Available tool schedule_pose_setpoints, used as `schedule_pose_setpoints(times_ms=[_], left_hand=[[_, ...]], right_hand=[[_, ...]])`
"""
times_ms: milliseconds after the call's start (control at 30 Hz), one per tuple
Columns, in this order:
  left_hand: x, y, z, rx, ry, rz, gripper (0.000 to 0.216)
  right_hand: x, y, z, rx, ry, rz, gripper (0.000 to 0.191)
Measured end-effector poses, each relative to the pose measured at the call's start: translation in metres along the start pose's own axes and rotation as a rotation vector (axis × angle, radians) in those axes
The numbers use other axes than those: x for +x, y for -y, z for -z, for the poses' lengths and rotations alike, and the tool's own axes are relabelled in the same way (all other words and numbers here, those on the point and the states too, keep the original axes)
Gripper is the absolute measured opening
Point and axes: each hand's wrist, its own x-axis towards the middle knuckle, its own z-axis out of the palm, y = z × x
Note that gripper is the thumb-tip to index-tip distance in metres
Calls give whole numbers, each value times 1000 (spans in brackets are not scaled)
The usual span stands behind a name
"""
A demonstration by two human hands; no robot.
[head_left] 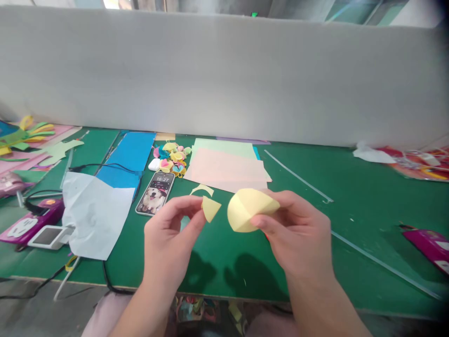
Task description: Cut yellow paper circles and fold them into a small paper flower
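Note:
Between the thumb and fingers of my left hand (175,229) is a small yellow paper wedge (211,208), its point turned downward. My right hand (298,229) pinches a larger round yellow paper piece (247,210) with crease lines meeting near its middle. Both pieces are held above the green table, with a narrow gap between them. A curved yellow paper scrap (202,189) lies on the table just beyond my left hand. Behind my hands rests a stack of paper sheets, a pink sheet (226,167) over a pale green one (224,144).
Left of the stack sit several small colourful paper flowers (171,157) and a phone (155,193). Farther left are a crumpled white sheet (94,210), a blue sheet (129,152), cables and a purple device (35,220). A white panel (224,75) borders the table (305,271) behind.

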Motion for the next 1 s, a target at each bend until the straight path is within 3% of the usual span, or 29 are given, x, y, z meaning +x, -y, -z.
schedule_pose_setpoints(times_ms=[200,433,833,1000], left_hand=[[-4,-12,2,-70,43,-12,25],[-8,-12,2,-110,181,157,20],[-13,-12,5,-60,208,165,19],[-14,-16,0,-78,137,143,38]], right_hand=[[-2,4,9,-4,103,89,15],[-4,6,8,65,174,106,23],[-14,0,0,-50,-4,33,33],[-15,1,-3,-132,-2,58,32]])
